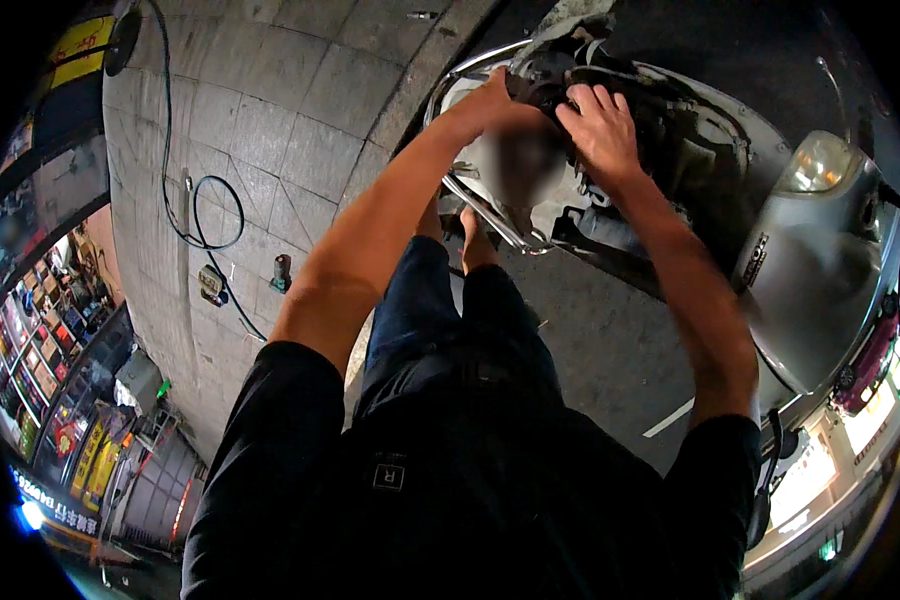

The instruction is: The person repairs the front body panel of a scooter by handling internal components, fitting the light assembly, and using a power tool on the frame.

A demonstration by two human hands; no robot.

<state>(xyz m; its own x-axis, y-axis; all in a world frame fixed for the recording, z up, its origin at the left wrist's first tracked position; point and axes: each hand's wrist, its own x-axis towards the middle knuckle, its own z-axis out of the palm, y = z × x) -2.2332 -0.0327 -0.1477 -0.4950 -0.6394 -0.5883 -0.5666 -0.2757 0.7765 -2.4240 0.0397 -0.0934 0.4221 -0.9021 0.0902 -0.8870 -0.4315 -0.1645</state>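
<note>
Both my arms reach forward over a partly stripped scooter (705, 130) with pale panels and dark inner parts laid bare. My left hand (510, 100) is closed round a dark part near the scooter's left edge; most of its fingers are hidden. Close by on the right, my right hand (602, 125) has bent fingers pressed together against the dark parts. What lies under its fingertips is too dark to make out. A blurred patch below my left hand hides some of the scooter. Bright metal rails (490, 215) run along its near left edge.
A silver vehicle body (810, 270) with a headlight (820, 163) stands close on the right. Across the paving at left lies a dark hose (241, 215). A small green-and-dark object (281, 272) and a yellowish one (211, 283) sit nearby. Stocked shop shelves (45, 350) are far left.
</note>
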